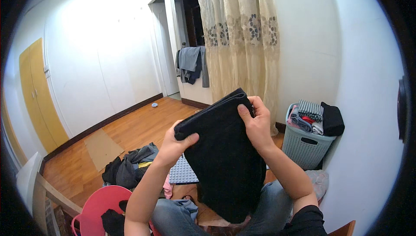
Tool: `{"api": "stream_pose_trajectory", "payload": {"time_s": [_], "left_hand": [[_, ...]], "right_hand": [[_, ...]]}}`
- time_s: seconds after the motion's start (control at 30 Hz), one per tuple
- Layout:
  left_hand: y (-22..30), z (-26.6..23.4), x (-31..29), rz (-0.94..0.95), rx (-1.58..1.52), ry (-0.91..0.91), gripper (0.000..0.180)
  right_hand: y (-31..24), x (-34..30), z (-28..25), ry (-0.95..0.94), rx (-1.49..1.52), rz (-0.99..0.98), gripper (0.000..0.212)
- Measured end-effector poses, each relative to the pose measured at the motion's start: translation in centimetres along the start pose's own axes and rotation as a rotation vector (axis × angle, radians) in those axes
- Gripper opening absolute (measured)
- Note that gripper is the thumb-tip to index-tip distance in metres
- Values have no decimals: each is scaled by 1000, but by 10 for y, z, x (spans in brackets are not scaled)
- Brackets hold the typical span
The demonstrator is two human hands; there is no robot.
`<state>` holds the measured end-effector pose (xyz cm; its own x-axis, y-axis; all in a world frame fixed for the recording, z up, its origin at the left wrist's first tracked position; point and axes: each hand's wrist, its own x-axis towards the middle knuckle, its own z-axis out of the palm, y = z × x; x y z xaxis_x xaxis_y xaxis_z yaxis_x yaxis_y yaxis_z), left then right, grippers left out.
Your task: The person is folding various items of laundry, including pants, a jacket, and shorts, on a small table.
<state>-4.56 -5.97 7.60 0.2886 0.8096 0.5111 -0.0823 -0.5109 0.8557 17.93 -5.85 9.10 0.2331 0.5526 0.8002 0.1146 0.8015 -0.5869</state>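
Observation:
A pair of black pants (225,162), folded over lengthwise, hangs in front of me above my lap. My left hand (177,146) grips the left end of its top edge, thumb on the near side. At the right end of that edge, my right hand (257,121) pinches the cloth the same way, a little higher. The top edge slants upward to the right. The lower part of the pants drops between my knees in blue jeans (175,216). My fingers behind the cloth are mostly hidden.
A grey-blue laundry basket (307,151) heaped with folded clothes stands by the right wall. Loose dark clothes (132,166) lie on the floor at left, near a red tub (102,203) and a light blue studded mat (183,171). Beige curtains (240,41) hang behind.

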Motion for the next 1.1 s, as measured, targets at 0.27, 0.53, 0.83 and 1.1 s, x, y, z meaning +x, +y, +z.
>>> {"api": "stream_pose_trajectory", "payload": {"time_s": [0.27, 0.53, 0.83, 1.1], "left_hand": [[63, -7, 23, 298, 227, 51, 30], [69, -30, 112, 210, 525, 80, 29], [43, -73, 259, 635, 731, 261, 31], [-12, -31, 175, 812, 772, 283, 36]], "right_hand": [[-51, 30, -22, -249, 275, 101, 28], [-16, 115, -10, -463, -55, 206, 40], [64, 230, 35, -158, -595, -372, 32], [81, 147, -13, -208, -462, -483, 23]]}}
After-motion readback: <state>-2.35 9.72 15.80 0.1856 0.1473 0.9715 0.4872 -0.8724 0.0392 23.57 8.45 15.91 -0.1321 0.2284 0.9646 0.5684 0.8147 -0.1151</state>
